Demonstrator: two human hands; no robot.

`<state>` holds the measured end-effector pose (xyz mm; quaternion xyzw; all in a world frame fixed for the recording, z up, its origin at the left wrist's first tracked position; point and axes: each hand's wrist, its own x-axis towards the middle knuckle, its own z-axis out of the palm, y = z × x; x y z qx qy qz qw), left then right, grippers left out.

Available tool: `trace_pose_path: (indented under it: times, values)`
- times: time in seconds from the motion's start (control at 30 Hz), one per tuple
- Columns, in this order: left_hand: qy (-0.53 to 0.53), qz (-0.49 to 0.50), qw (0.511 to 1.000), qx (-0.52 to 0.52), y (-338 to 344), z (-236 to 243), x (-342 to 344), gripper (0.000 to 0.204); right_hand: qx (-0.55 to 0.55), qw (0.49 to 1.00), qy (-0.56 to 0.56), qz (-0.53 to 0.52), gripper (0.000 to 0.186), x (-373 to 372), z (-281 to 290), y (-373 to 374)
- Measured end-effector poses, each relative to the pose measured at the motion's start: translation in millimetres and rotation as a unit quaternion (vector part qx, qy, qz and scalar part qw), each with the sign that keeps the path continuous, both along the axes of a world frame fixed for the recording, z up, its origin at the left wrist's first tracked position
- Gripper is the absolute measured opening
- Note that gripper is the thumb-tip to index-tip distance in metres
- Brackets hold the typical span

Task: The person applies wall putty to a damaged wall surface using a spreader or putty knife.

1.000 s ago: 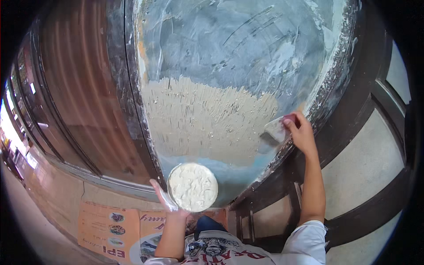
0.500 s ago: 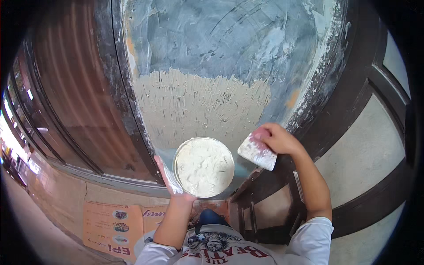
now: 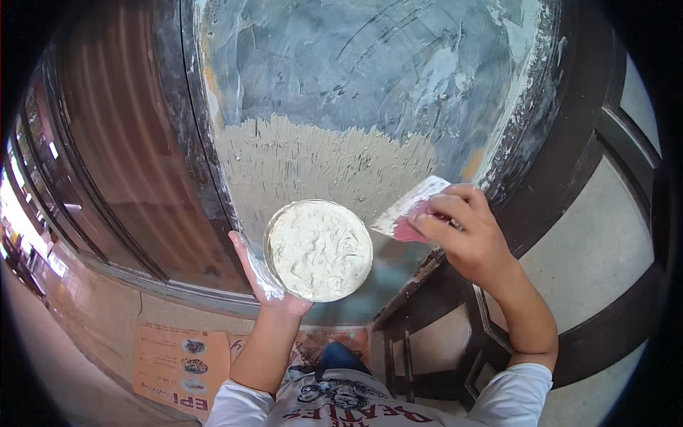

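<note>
My left hand, smeared with white, supports a round tub from its left side and below. Off-white putty with a lumpy, ridged surface fills it. To the right of the tub, my right hand grips a putty spreader with a pink part and a putty-coated flat part. The spreader is tilted, with its lower left corner close to the tub's rim. Beyond both hands, a band of beige putty with a ragged upper edge covers part of the blue-grey wall.
A dark-framed brown panel flanks the wall on the left. Dark woodwork with pale panels stands close to my right arm. Printed orange cardboard lies on the tiled floor at lower left.
My left hand has raised the tub slightly and shifted it left. My right hand has turned the spreader over and angled its other end upward, and my right elbow has moved outward.
</note>
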<state>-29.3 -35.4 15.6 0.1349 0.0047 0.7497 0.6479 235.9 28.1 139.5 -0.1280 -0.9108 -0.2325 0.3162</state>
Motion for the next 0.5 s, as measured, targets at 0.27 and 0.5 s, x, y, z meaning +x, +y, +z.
trace_pose_path:
  times: [0.27,0.5]
  values:
    - [-0.025,0.026,0.999,-0.035,-7,7,5,0.108,0.087,0.995,-0.033,0.027,0.029,-8,-10,-4]
    - [0.015,-0.002,1.0,0.011,-14,10,4,0.106,0.09,0.994,-0.041,0.039,0.027,-14,-13,-3]
